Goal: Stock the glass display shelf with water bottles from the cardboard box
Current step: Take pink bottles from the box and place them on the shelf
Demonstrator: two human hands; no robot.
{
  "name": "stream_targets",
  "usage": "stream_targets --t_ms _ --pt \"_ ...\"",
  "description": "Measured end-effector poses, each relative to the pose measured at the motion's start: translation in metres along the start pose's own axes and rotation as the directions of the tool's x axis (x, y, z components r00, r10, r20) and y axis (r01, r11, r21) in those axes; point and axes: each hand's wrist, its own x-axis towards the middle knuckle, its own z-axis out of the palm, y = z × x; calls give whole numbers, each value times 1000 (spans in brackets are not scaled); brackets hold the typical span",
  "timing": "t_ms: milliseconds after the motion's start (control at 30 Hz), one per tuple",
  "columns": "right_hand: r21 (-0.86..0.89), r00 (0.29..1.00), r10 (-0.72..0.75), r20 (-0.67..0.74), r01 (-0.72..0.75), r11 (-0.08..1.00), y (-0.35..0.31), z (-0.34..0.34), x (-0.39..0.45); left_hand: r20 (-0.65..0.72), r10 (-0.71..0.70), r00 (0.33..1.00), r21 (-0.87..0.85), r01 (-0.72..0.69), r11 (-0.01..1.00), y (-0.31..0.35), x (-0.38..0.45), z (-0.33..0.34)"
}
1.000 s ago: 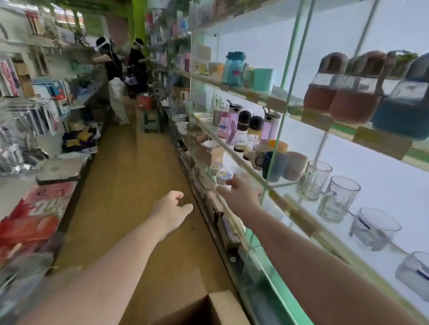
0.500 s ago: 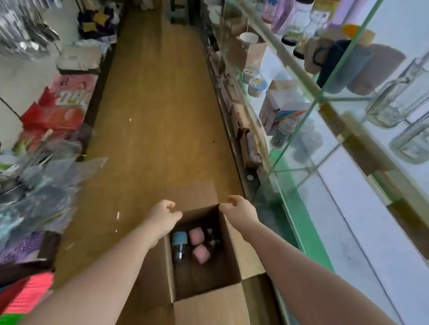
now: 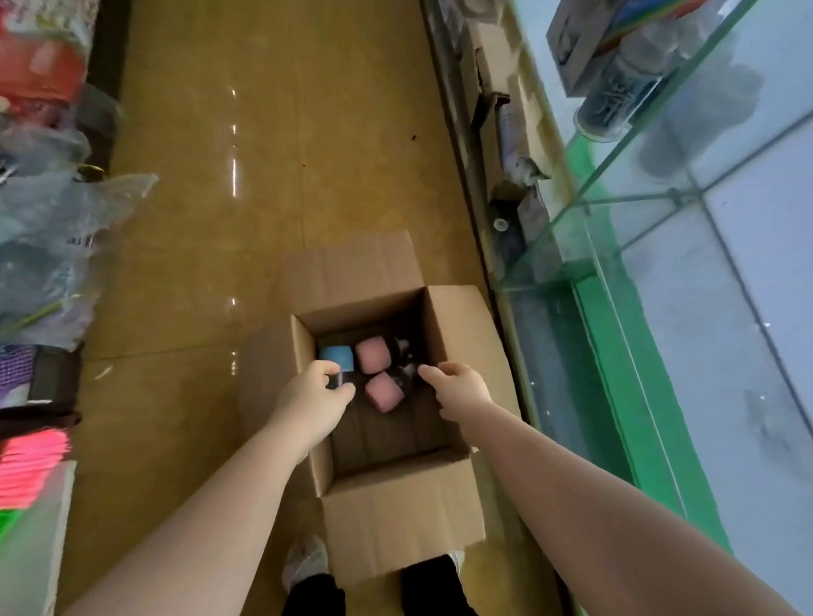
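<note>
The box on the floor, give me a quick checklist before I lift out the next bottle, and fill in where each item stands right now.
1. Box flaps open: ok.
2. Bottles left inside: ok, a blue cap and two pink caps show.
3. Left hand on a bottle: cannot tell; its fingers curl by the blue-capped one, but the grip is hidden.
4. Right hand free: ok, it is over the box holding nothing.
5. Room on the shelf: cannot tell; only part of it is in view.
</note>
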Motion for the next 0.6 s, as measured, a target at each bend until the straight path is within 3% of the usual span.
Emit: stream_targets --t_ms 267,600 --pt "238 971 240 4 -235 943 89 51 155 75 129 989 127 -138 982 -90 132 116" --pt "379 960 272 -59 -231 896 157 122 338 63 213 975 256 -222 941 -152 302 223"
